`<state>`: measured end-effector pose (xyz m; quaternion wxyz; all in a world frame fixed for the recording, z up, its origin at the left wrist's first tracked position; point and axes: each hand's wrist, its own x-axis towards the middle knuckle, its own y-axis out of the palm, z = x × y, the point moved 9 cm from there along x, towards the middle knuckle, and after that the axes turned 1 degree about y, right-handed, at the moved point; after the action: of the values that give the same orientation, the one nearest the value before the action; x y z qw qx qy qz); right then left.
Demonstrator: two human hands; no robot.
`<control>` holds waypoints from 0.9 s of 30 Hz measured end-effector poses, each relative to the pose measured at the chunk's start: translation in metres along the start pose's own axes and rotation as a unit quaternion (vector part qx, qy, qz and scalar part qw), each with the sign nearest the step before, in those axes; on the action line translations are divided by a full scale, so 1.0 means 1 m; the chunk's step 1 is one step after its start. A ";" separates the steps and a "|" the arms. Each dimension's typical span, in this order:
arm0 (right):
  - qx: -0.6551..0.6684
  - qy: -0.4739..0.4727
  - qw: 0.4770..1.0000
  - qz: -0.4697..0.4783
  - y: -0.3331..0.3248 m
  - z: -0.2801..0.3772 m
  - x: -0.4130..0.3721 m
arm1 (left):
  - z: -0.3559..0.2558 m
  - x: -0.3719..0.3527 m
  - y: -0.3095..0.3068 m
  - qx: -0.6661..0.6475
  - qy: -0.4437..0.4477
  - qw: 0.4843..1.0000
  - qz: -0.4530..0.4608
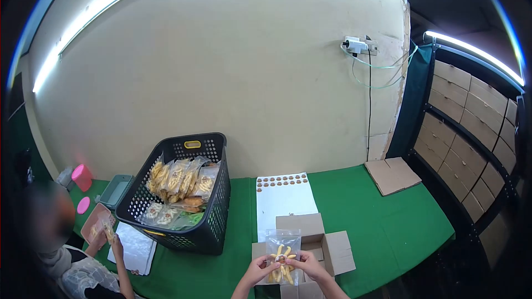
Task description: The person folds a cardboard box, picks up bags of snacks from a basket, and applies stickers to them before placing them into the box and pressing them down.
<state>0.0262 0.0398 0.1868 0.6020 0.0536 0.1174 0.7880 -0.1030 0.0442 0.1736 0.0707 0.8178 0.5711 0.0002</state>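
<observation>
Between my two hands is a clear zip pouch of yellow stick-shaped snacks [284, 241], with a round brown sticker at its middle. My left hand [259, 269] grips the pouch's left side, and my right hand [311, 267] grips its right side, thumbs near the sticker. Under and behind the pouch, an open cardboard box [339, 252] sits with its flaps spread. Past the box lies a white sticker sheet [284, 202] with rows of round brown stickers along its far end. The pouch hides much of the box's inside.
A black crate [219, 210] of snack pouches stands to the left. Beyond it a co-worker [83, 271] holds a pouch near a pink basket [91, 221] and a white stack of sheets [133, 249]. Flat cardboard [392, 175] lies at right on the green table [399, 232]; boxes fill a rack [471, 133].
</observation>
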 end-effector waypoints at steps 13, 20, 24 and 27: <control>-0.032 -0.006 0.999 -0.019 -0.039 0.020 -0.005 | -0.038 0.015 0.039 0.158 0.067 0.972 -0.161; 0.019 0.035 0.999 0.013 -0.071 0.018 -0.012 | -0.017 0.029 0.075 0.001 0.000 1.000 -0.021; 0.061 0.043 0.997 -0.006 -0.078 0.023 -0.016 | -0.004 0.038 0.080 0.026 0.008 0.999 0.033; 0.026 0.047 0.998 0.013 -0.086 0.015 -0.012 | -0.007 0.040 0.083 0.001 0.003 1.000 0.016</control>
<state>0.1129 0.0513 0.1808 0.5837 0.0335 0.1651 0.7943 -0.0120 0.0544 0.1868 0.0686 0.8267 0.5585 0.0031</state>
